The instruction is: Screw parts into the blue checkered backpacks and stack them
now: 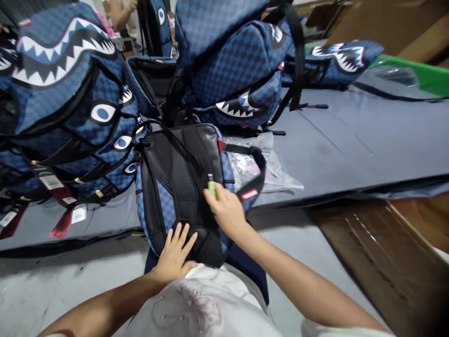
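Note:
A blue-and-black checkered backpack (185,182) lies in front of me with its black padded back facing up, its lower end against my body. My left hand (177,255) rests flat on the lower part of it, fingers spread. In my right hand (226,208) is a small yellow-green lighter (212,186), held upright over the right side of the back panel, its dark and metal top end pointing away from me. One shoulder strap (257,173) with a red label loops out to the right of the backpack.
More checkered backpacks with shark mouths are stacked at the left (70,93) and the back (235,70). Clear plastic bags (273,168) lie on the grey-covered table (336,140). Red hang tags (61,224) dangle at the left. Cardboard (351,243) stands at the right. Another person (122,16) is behind.

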`<state>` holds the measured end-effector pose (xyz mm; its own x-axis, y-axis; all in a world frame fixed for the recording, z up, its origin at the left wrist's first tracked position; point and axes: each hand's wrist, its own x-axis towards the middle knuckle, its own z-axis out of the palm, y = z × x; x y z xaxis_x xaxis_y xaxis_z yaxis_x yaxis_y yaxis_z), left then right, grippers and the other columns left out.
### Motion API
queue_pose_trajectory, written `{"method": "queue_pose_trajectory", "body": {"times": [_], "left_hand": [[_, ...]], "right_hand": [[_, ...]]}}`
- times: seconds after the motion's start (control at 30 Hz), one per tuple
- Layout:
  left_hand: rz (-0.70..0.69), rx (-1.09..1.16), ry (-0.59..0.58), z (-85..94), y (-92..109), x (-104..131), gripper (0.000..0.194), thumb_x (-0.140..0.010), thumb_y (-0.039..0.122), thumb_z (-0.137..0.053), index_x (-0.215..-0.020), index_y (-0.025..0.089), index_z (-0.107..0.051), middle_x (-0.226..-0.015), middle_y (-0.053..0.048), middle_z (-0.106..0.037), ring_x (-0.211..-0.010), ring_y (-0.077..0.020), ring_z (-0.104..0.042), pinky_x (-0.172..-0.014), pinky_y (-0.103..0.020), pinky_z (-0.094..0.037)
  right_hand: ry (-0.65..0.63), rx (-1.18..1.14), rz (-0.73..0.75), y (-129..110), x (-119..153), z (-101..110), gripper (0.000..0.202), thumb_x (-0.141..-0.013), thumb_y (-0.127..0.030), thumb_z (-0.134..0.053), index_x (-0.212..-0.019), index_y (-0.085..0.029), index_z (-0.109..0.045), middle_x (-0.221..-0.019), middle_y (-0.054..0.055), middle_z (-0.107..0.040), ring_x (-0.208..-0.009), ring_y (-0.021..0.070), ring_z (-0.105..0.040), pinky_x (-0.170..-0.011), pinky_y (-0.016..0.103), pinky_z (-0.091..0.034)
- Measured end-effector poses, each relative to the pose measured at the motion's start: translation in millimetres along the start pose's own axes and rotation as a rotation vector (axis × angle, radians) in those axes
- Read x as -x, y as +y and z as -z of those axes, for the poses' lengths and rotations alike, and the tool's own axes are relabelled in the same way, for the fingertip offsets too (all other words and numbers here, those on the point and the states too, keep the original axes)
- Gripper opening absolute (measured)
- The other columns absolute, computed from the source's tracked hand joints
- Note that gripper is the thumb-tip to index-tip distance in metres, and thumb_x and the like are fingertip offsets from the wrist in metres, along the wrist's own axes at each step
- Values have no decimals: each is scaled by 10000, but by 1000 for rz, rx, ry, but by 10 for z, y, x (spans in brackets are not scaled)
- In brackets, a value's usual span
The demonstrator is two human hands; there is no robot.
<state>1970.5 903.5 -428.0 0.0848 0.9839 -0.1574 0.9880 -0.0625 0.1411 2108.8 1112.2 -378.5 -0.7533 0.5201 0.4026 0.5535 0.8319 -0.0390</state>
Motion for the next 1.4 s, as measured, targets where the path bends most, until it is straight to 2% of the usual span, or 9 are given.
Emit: {"method": "queue_pose_trajectory", "body": {"times": [0.17,0.33,0.47,0.7,0.9,1.03,1.17,1.27,1.4], "left_hand": [[-52,147,134,751,-59,-436,383,-1022,391,-396,-1202,209,-681,-1175,-75,-732,-1069,-205,-696,-937,-356,-554],[-393,-199,361,1603,-249,-1885,356,-1001,342,-440,-1197,134,-652,-1372,-156,-596,-1371,-320,-460,-1161,-529,-297],[-409,-361,217,1885,-238,-2481,444,-960,477,-509,-957,83,-712,-973,-183,-709,-980,-300,-659,-903,-439,-426],[-637,-473,266,2012,-316,-2150,484,-976,534,-468,-774,166,-709,-779,-72,-666,-807,-208,-575,-798,-388,-361],[-315,-495,492,2286,-947,-2271,512,-985,549,-457,-798,142,-705,-932,-71,-630,-1011,-224,-464,-1103,-569,-253],[-498,-432,335,2043,-786,-2097,496,-838,646,-639,-942,166,-711,-977,-68,-643,-1026,-252,-508,-1119,-565,-316],[-447,-343,339,1821,-613,-1999,442,-743,554,-784,-960,172,-725,-901,-66,-652,-1006,-276,-543,-1119,-594,-349],[-430,-306,354,1766,-602,-1987,418,-728,505,-812,-957,164,-734,-906,-73,-660,-1026,-291,-545,-1126,-631,-338],[-462,-266,415,1674,-597,-1891,287,-760,408,-803,-912,177,-726,-893,-59,-658,-1011,-274,-549,-1119,-678,-332]], "right_hand": [[210,-71,-260,173,642,-16,344,-966,-211,-524,-1292,-139,-605,-1349,230,-570,-1197,320,-580,-899,432,-525],[289,-108,-296,32,668,-280,381,-961,-145,-489,-1328,-169,-587,-1436,229,-522,-1323,325,-512,-959,467,-495],[282,-141,-258,161,764,-299,328,-968,-183,-518,-1277,-140,-617,-1382,233,-570,-1273,303,-558,-936,418,-509],[386,-71,-162,176,944,-468,324,-965,-148,-538,-1289,-138,-535,-1266,236,-638,-1210,305,-607,-829,389,-481],[313,-155,-191,162,884,-411,314,-958,-159,-559,-1271,-141,-563,-1220,212,-675,-1121,315,-657,-812,408,-486],[378,-348,-205,93,777,-121,402,-943,-119,-553,-1339,-182,-526,-1259,187,-671,-1146,301,-661,-848,431,-534],[512,-827,-389,-35,366,134,326,-954,-195,-586,-1274,-244,-547,-990,58,-760,-860,205,-747,-788,359,-602],[464,-1113,-606,-53,6,124,231,-981,-339,-562,-1185,-231,-560,-672,-36,-692,-530,146,-671,-529,261,-571],[400,-1041,-699,41,-224,12,281,-930,-442,-617,-1059,-194,-596,-555,-60,-608,-420,124,-580,-412,227,-468]]}}
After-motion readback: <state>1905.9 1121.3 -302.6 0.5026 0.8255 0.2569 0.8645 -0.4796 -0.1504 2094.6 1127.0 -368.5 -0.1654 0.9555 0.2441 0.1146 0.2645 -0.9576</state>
